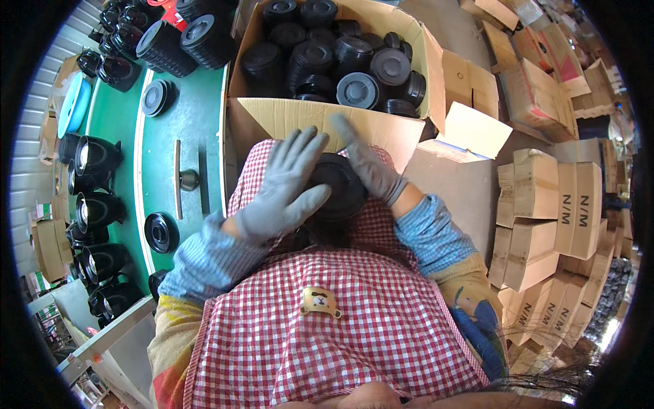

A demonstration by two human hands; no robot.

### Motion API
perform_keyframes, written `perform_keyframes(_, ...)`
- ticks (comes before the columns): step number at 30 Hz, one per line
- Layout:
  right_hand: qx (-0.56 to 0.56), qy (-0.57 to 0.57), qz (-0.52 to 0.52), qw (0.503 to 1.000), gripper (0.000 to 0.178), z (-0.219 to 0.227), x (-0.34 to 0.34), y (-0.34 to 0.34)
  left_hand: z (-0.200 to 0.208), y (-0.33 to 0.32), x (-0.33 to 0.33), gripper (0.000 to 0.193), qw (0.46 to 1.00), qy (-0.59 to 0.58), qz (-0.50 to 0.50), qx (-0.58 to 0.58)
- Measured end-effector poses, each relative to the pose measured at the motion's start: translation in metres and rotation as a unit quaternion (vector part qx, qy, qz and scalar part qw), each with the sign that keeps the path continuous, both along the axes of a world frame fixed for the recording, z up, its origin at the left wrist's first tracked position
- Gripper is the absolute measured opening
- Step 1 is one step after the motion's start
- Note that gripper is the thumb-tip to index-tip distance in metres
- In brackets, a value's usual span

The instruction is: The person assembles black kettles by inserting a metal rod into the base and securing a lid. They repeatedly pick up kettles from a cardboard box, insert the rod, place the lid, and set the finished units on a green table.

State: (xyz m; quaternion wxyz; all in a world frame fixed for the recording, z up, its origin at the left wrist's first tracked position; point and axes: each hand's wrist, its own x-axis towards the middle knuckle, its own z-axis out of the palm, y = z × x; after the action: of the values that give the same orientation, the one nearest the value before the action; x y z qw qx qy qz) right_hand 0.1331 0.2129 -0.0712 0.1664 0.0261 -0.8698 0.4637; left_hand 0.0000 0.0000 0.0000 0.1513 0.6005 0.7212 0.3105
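A round black lid (343, 183) sits at my lap, partly covered by my gloved hands. Whether more lids lie beneath it I cannot tell. My left hand (283, 187), in a grey glove, is open at its left side, fingers stretched forward and the thumb reaching over the lid's edge. On the other side my right hand (373, 163), gloved too, is open, its fingers extended and slightly blurred near the far right edge. Just beyond my hands stands an open cardboard box (300, 116) holding many round black lids (357, 91), some stacked, some loose.
To the left runs a green table (184, 136) with stacks of black lids (207, 39), a loose lid (161, 232), a metal knob-like piece (189, 180) and glossy black pots (95, 157). A blue basin (75, 105) stands behind. Cardboard cartons (535, 184) are piled at right.
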Motion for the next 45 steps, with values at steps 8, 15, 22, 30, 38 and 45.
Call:
perform_keyframes(8,0.181,-0.048,0.134,0.973,0.103,0.074,0.034,-0.019,0.007,0.069,-0.041,0.037,0.948,-0.163,-0.036,-0.272)
perform_keyframes(15,0.191,-0.018,0.267,0.945,0.083,0.089,-0.017,-0.07,-0.011,0.149,-0.036,0.047,0.91,-0.094,-0.149,-0.376)
perform_keyframes(22,0.189,-0.096,0.247,0.946,0.097,0.039,-0.011,0.017,-0.062,0.089,-0.039,0.037,0.931,-0.293,-0.105,-0.191)
perform_keyframes(30,0.243,0.009,0.319,0.916,0.062,0.082,-0.017,0.025,-0.028,0.104,-0.044,0.034,0.95,-0.139,-0.205,-0.187)
perform_keyframes(38,0.218,-0.007,0.22,0.951,0.064,0.081,-0.02,-0.055,-0.035,0.157,-0.03,0.055,0.881,-0.055,-0.231,-0.409)
perform_keyframes(45,0.183,0.155,0.305,0.922,0.066,0.018,-0.027,0.016,-0.046,0.089,-0.05,0.051,0.926,-0.21,-0.228,-0.216)
